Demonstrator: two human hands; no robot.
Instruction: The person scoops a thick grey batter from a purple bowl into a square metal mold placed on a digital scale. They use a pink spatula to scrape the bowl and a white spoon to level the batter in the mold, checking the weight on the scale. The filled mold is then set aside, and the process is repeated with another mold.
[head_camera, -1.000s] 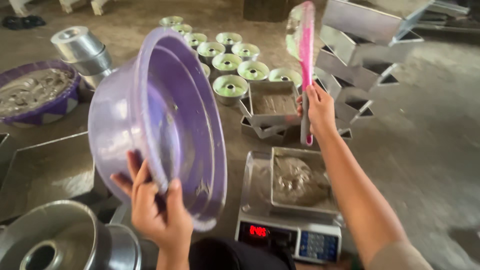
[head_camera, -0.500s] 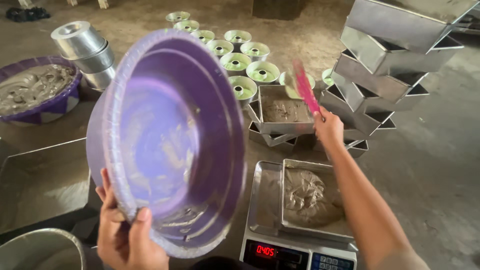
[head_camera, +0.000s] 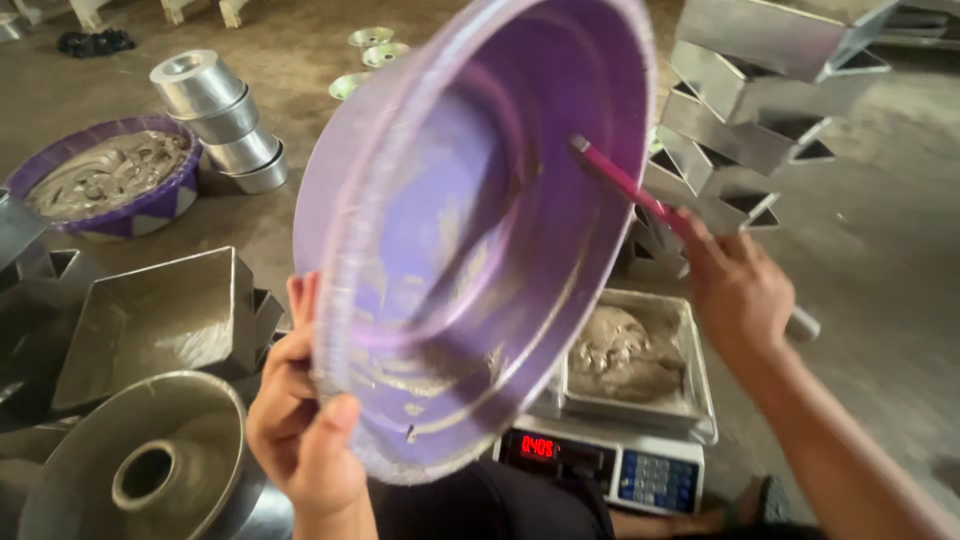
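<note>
- The purple plastic basin (head_camera: 480, 230) fills the middle of the view, tipped steeply so its inside faces the camera, with thin streaks of grey batter on its lower wall.
- The left hand (head_camera: 300, 420) grips the basin's lower rim from below, fingers curled behind the rim and thumb pressed on the front edge, wrist rising from the bottom of the frame.
- The right hand (head_camera: 735, 290) reaches in from the right, forearm slanting up from the lower right corner, fingers clenched around the handle of a pink spatula (head_camera: 625, 185) whose tip lies against the basin's inner wall.
- Below the basin, a rectangular metal tray (head_camera: 690, 340) of grey batter sits on a digital scale (head_camera: 610, 465).
- A second purple basin (head_camera: 150, 210) of batter stands at far left.
- A ring-shaped cake tin (head_camera: 140, 465) lies at lower left, beside the left hand.
- Square metal tins (head_camera: 760, 110) are stacked at upper right.
</note>
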